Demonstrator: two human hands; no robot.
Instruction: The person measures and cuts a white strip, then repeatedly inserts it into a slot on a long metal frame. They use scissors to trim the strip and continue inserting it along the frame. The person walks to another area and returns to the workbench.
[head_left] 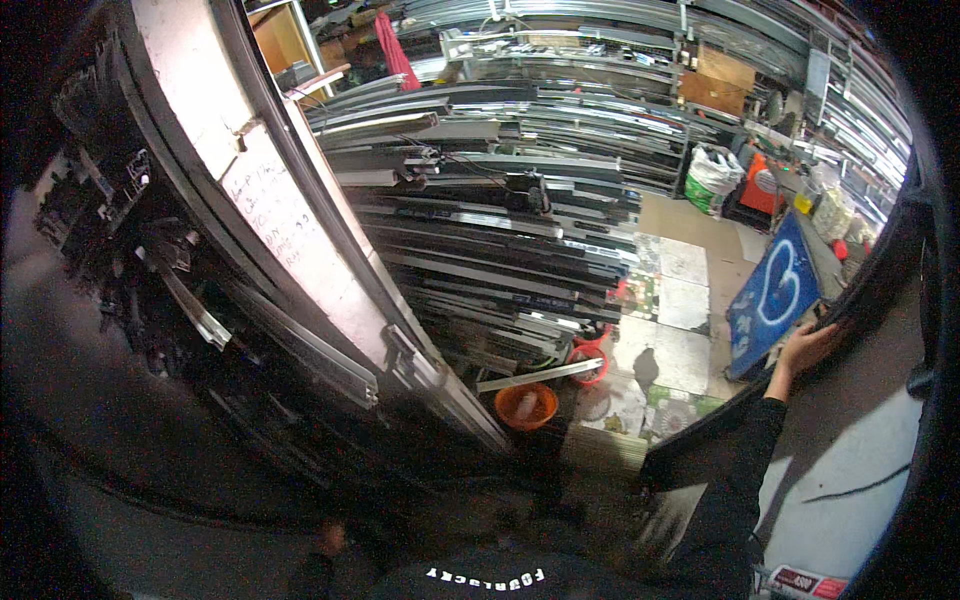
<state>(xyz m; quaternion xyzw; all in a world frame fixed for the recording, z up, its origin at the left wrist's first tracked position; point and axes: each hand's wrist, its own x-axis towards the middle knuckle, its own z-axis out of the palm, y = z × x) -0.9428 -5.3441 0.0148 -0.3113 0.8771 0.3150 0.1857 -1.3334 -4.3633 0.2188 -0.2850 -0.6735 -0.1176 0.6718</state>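
Note:
My right arm in a black sleeve reaches to the right, and my right hand (pixel 806 347) rests against the dark door frame (pixel 862 305). Its fingers are stretched out along the frame, beside the lower corner of a blue board (pixel 775 295) with a white painted figure. Low on the left, my left hand (pixel 331 538) hangs in deep shadow near my dark top; its fingers cannot be made out. Left of the doorway stands a white door panel (pixel 290 215) with handwriting and a metal latch (pixel 410 360).
Long metal profiles (pixel 500 210) fill the racks beyond the doorway. An orange basin (pixel 526 405) and a red basket (pixel 588 365) stand on the tiled floor (pixel 672 345). Farther back sits a white sack (pixel 712 180). More profile ends (pixel 205 325) jut out at the left.

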